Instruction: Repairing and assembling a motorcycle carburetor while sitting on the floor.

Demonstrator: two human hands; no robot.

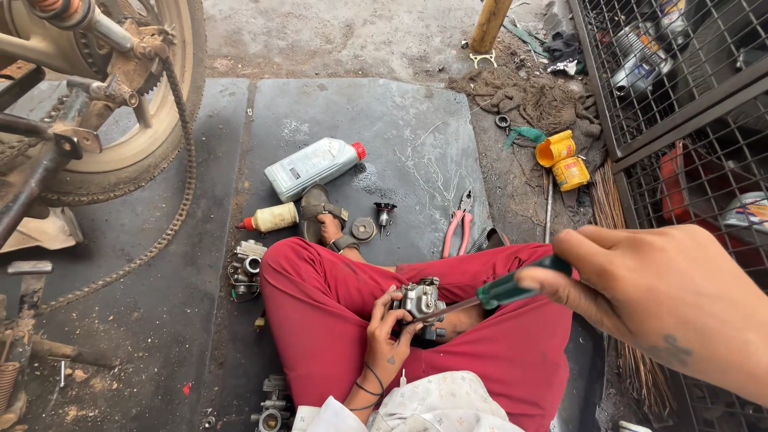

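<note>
My left hand [389, 339] grips a small metal carburetor [421, 299] over my lap, above red trousers [320, 312]. My right hand [656, 290] is raised close to the camera and holds a green-handled screwdriver [498, 291]. Its shaft runs left and down, and the tip meets the carburetor. Black bands circle my left wrist.
A motorcycle rear wheel [120, 152] and drive chain [178, 192] stand at the left. On the dark mat lie a white oil bottle [310, 166], a small cream bottle [272, 218], another carburetor [245, 269], pink-handled pliers [458, 227] and small parts. Yellow tins [565, 162] and a wire cage [680, 96] are at the right.
</note>
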